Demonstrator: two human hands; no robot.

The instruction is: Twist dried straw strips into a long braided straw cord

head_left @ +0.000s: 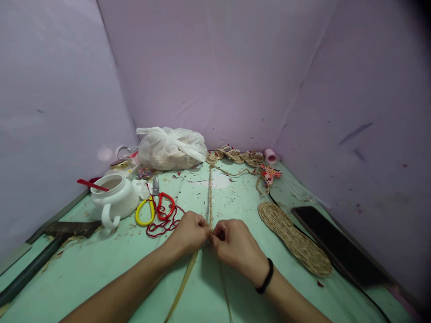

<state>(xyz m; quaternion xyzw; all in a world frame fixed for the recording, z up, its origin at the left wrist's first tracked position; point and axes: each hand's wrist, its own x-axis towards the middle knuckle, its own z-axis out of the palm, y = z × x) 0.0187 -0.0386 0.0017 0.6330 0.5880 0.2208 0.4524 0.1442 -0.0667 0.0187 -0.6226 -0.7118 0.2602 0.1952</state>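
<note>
My left hand (pixel 191 232) and my right hand (pixel 235 244) meet at the middle of the green table (pixel 101 278), both with fingers pinched on a braided straw rope (pixel 210 193). The rope runs straight away from my fingers toward the back wall. Loose flat straw strands (pixel 183 282) trail from under my hands toward me. A black band sits on my right wrist.
A woven oval straw sole (pixel 294 237) lies right of my hands, a dark phone (pixel 333 244) beyond it. On the left are scissors with red and yellow handles (pixel 156 206), red thread (pixel 163 226), a white pot (pixel 114 197) and a hammer (pixel 43 253). A plastic bag (pixel 171 148), small straw sandals (pixel 235 156) and a pink spool (pixel 271 156) stand at the back.
</note>
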